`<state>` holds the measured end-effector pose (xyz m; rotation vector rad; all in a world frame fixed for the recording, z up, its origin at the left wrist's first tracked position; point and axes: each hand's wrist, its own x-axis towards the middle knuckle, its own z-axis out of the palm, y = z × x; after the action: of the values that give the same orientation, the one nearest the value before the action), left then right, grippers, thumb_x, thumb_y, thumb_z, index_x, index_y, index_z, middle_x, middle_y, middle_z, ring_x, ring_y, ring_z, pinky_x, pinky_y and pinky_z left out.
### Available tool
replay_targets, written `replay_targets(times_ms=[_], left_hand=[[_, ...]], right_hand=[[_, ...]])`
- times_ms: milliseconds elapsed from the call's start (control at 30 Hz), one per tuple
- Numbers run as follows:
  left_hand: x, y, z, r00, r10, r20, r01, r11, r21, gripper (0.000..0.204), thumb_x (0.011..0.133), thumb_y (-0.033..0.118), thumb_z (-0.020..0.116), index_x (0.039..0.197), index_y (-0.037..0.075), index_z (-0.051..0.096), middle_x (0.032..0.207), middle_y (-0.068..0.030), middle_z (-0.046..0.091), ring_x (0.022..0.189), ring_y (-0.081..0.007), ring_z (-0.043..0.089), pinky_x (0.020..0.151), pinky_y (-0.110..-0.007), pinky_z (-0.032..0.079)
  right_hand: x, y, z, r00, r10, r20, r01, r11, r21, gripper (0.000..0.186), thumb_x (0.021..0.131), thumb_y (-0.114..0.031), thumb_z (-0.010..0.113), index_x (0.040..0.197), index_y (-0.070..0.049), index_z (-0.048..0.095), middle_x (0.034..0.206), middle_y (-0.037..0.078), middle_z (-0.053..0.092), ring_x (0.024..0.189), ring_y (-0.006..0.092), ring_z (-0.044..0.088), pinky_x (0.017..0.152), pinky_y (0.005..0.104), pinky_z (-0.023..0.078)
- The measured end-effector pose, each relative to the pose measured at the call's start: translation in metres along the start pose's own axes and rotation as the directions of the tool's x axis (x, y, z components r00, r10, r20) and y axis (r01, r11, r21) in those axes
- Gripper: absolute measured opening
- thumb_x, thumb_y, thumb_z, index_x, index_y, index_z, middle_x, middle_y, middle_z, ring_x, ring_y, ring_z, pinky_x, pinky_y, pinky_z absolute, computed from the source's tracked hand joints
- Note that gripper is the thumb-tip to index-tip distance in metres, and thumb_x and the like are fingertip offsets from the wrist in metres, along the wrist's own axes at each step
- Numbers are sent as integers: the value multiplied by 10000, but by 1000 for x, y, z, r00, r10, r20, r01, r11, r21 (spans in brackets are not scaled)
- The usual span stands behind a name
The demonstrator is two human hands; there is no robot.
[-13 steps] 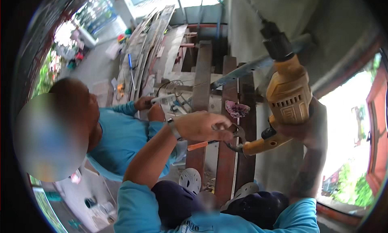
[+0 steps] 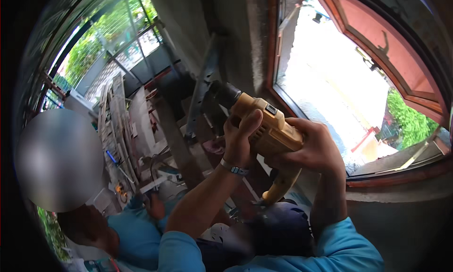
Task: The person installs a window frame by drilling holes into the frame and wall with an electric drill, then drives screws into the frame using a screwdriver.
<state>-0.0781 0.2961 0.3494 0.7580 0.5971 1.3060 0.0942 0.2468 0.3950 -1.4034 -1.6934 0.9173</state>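
Note:
My left hand (image 2: 240,140) is closed round the front of a yellow power drill (image 2: 271,135), just behind its black chuck (image 2: 225,95). My right hand (image 2: 309,144) grips the rear of the drill body. The drill's handle hangs down below, toward my legs. The chuck points up and left at the wall, beside a grey metal piece with holes (image 2: 198,111); whether a bit touches anything I cannot tell. A purple cloth (image 2: 213,145) lies on dark beams behind my left hand.
A co-worker in a blue shirt (image 2: 132,236) is low on my left. Long loose boards (image 2: 120,116), tools and cables lie beyond them. A red-framed window (image 2: 354,177) with an open sash is on my right. Railings (image 2: 134,64) stand at the far end.
The drill has swung down and left from upright to point at the wall. My left hand has moved up onto its front. My view has turned right toward the window.

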Motion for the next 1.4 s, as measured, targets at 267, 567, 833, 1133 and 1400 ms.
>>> replay_targets(times_ms=[267,567,833,1133,1400], left_hand=[[18,-26,48,988,-8,156,51,962,-269,347,939,339,534,1146,60,546,1038,-66,632,972,-183,624,871,-341,502],[27,-72,82,950,-142,279,156,987,-30,362,864,298,678,1100,46,571,1004,-20,606,930,-99,587,822,-263,480],[55,-119,72,855,-489,171,435,857,275,413,933,378,569,1099,0,570,1023,-59,625,923,-108,610,826,-256,495],[68,-122,60,892,-447,65,374,812,448,492,922,428,567,1073,-40,588,994,-98,644,879,-127,639,785,-245,510],[69,-127,56,924,-381,16,326,810,487,676,806,551,655,936,-112,638,897,-138,654,841,-140,617,722,-272,500]], right_hand=[[-80,44,8,991,130,35,-92,469,878,638,792,-245,725,1291,21,429,1122,151,604,986,222,628,784,328,537],[-96,83,-5,963,221,-156,13,540,842,606,743,-128,703,1257,62,444,1024,186,636,888,257,663,704,333,562],[-96,108,4,893,391,-222,-29,544,839,559,734,-71,699,1221,19,439,952,135,625,804,216,653,624,307,547],[-82,102,9,872,469,-143,-98,453,886,534,727,-57,640,1220,38,457,1015,134,595,818,225,649,594,324,574],[-83,105,3,877,475,-76,-155,429,890,527,731,-62,643,1220,21,466,1000,131,608,830,226,650,626,330,558]])
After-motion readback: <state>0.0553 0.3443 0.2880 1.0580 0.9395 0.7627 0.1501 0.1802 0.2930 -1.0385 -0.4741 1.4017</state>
